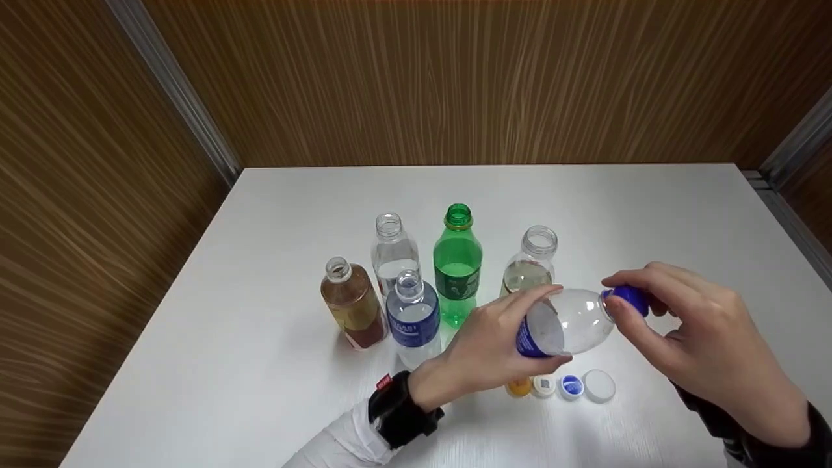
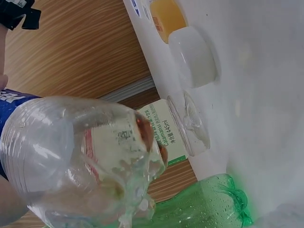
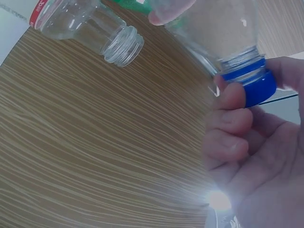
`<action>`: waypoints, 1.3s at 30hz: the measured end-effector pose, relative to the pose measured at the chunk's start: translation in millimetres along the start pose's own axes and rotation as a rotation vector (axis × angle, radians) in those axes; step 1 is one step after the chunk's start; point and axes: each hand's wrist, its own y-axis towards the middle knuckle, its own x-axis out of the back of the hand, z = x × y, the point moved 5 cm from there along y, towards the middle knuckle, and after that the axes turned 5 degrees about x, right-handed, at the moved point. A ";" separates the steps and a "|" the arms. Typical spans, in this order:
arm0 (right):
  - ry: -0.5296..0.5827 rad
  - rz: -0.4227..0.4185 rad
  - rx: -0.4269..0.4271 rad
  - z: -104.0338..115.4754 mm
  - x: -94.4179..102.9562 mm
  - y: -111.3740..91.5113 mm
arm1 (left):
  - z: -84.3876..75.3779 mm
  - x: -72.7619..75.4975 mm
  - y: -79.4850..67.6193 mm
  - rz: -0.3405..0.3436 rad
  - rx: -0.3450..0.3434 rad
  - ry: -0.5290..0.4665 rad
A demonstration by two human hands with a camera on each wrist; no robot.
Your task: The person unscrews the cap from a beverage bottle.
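Observation:
My left hand [image 1: 478, 348] grips a clear plastic bottle [image 1: 585, 325] with a blue label around its body, tilted so its neck points right. At that neck, the thumb and fingers of my right hand [image 1: 705, 335] pinch a blue screw cap [image 1: 630, 300]. In the right wrist view, clear threads show between the blue cap [image 3: 261, 90] and the blue ring below it. The left wrist view shows the underside of the held bottle [image 2: 57, 142], lifted off the table.
Uncapped bottles stand left and behind: a green bottle [image 1: 457, 257], a brown-tinted bottle [image 1: 353, 302], a clear bottle [image 1: 395, 252], a blue-labelled bottle [image 1: 414, 322] and a wide-necked bottle [image 1: 534, 260]. Loose caps include an orange cap [image 1: 519, 388] and a white cap [image 1: 599, 386]. A wood-grain panel [image 1: 455, 84] rises behind.

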 end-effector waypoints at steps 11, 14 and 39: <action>0.031 0.005 0.056 -2.1 0.7 -1.6 | 1.4 -1.7 1.7 0.114 0.015 -0.153; 0.019 0.003 0.035 -2.7 0.7 -2.6 | 2.2 -2.6 1.6 0.106 0.012 -0.141; -0.039 -0.011 -0.161 -2.4 1.8 -5.4 | -2.1 0.5 -0.9 -0.082 -0.030 0.075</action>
